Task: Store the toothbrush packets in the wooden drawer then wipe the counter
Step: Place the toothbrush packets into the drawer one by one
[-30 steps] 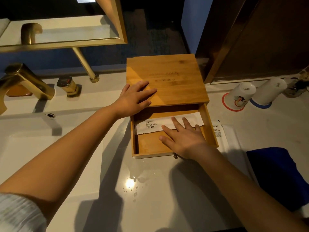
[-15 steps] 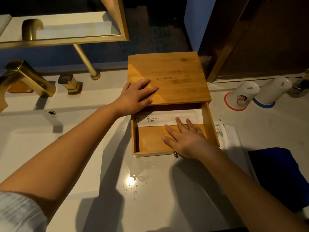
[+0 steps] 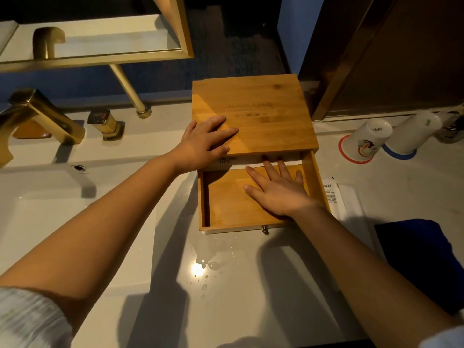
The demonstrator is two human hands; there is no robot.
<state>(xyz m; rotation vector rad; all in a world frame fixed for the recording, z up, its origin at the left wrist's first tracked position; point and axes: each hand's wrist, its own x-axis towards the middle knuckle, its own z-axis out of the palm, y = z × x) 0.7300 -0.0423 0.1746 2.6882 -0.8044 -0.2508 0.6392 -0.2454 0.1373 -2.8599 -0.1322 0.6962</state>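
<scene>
Packet (image 3: 253, 164) pushed deeper under box lid (image 3: 253, 114) since earlier frame, now at drawer (image 3: 226, 204) back. Right hand (image 3: 278, 192) flat, grasping nothing; left hand (image 3: 204, 144) flat, bracing lid. Second packet (image 3: 331, 194) left on desk (image 3: 251, 285) right of drawer; steady lid pressure advised.

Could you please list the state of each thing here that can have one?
Wooden drawer: pulled open.
Toothbrush packet: at the drawer's back, mostly under the box top.
Second packet: on the counter.
Two cups: upside down.
Blue cloth: unused.
Counter: wet.
Left hand: flat on box.
Right hand: flat in drawer.
</scene>
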